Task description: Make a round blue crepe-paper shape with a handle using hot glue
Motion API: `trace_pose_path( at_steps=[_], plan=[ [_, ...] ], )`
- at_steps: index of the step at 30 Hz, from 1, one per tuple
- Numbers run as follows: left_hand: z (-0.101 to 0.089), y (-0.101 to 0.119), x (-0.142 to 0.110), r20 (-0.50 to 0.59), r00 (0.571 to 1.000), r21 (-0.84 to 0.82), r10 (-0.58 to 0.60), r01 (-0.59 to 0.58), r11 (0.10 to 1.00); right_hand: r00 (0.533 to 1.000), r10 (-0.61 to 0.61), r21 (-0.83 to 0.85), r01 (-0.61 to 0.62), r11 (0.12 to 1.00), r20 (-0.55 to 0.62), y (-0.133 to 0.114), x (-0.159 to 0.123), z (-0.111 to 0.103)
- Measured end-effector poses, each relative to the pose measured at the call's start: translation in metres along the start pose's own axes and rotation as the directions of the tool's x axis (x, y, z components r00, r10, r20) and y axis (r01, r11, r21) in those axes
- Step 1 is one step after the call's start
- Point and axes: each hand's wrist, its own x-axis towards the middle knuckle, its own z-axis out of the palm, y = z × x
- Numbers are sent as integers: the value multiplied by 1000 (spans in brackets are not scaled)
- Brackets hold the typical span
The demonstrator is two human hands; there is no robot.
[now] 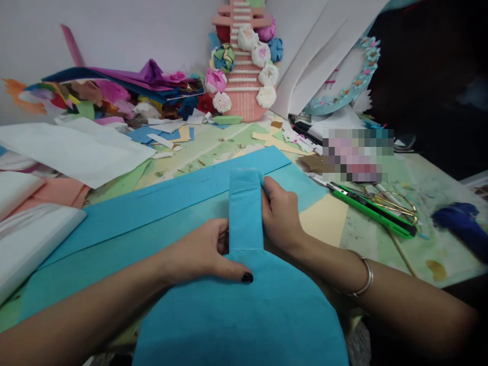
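A blue paper-covered cutout (pixel 244 310) with a round body and a straight neck stands tilted up before me, its lower end out of frame. My left hand (pixel 213 254) grips it where the neck meets the body, thumb flat on the front and fingers behind. Near the top of the neck, my right hand (pixel 282 211) holds the right edge, its fingers partly hidden behind. Beneath and beyond the cutout lies a sheet of blue paper (pixel 171 239), with a long folded blue strip (pixel 152 203) along its far side.
A green utility knife (pixel 373 211) and gold-handled scissors (pixel 400 203) lie at the right. Behind stands a pink guitar-shaped piece (pixel 244 104) with paper flowers. Coloured paper scraps (pixel 110 96) pile up at back left; white paper rolls (pixel 46 239) lie at the left.
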Motion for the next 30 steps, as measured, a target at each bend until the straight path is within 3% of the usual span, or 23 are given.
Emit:
trace_pose_path(
  at_steps=[6, 12, 23, 30],
  plan=[
    [-2, -3, -4, 34, 999, 6, 20, -20, 1000, 999, 6, -111, -1, 994, 45, 0, 1, 0],
    [0, -2, -6, 1, 999, -30, 44, -44, 999, 989, 78, -182, -54, 982, 124, 0, 1, 3],
    [3, -3, -6, -61, 993, -105, 103, -109, 989, 947, 160, -394, -39, 918, 279, -9, 5, -4],
    [1, -5, -6, -18, 991, -116, 130, -131, 985, 976, 93, -341, -21, 940, 198, -10, 4, -8]
  ],
)
